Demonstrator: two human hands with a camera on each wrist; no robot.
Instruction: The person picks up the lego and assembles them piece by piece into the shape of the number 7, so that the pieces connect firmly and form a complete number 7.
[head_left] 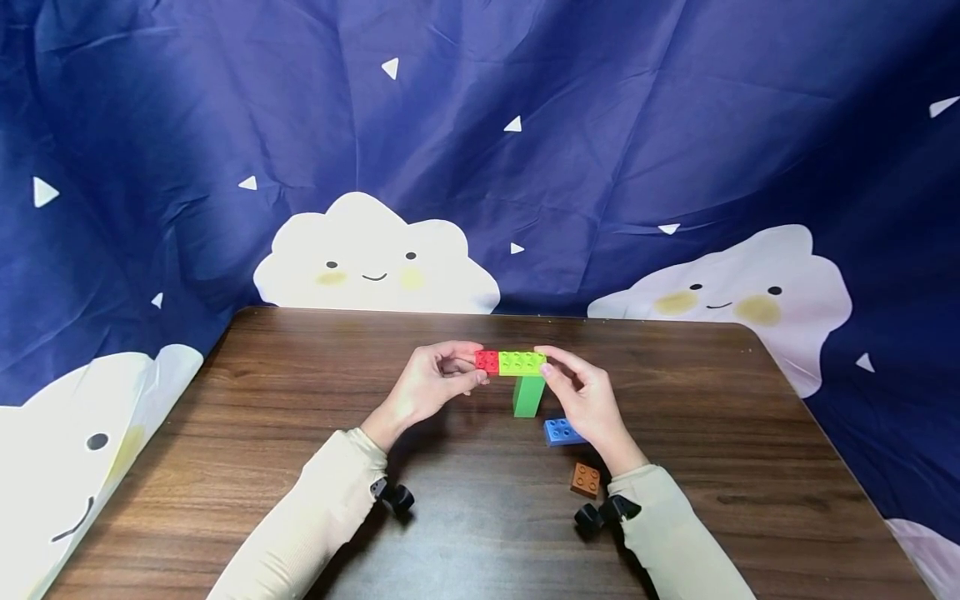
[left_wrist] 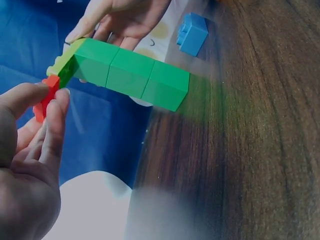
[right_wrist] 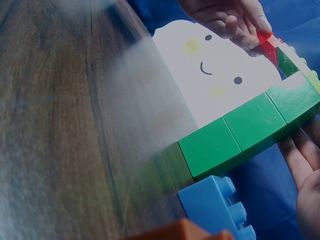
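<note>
A column of stacked green bricks (head_left: 528, 398) stands upright on the table, topped by a long lime-green brick (head_left: 517, 364) lying crosswise. At the lime brick's left end sits a red brick (head_left: 487, 362), its studs facing up. My left hand (head_left: 429, 385) pinches the red brick between thumb and fingers, as the left wrist view also shows on the red brick (left_wrist: 46, 97). With thumb and forefinger, my right hand (head_left: 588, 400) grips the right end of the lime brick. The right wrist view shows the red brick (right_wrist: 268, 46) jutting out past the column.
A blue brick (head_left: 561, 432) lies just right of the column, partly hidden by my right hand. Closer to me is an orange-brown brick (head_left: 585, 480), beside the right wrist. The dark wooden table (head_left: 300, 467) meets a blue cloud-patterned cloth (head_left: 480, 150) behind.
</note>
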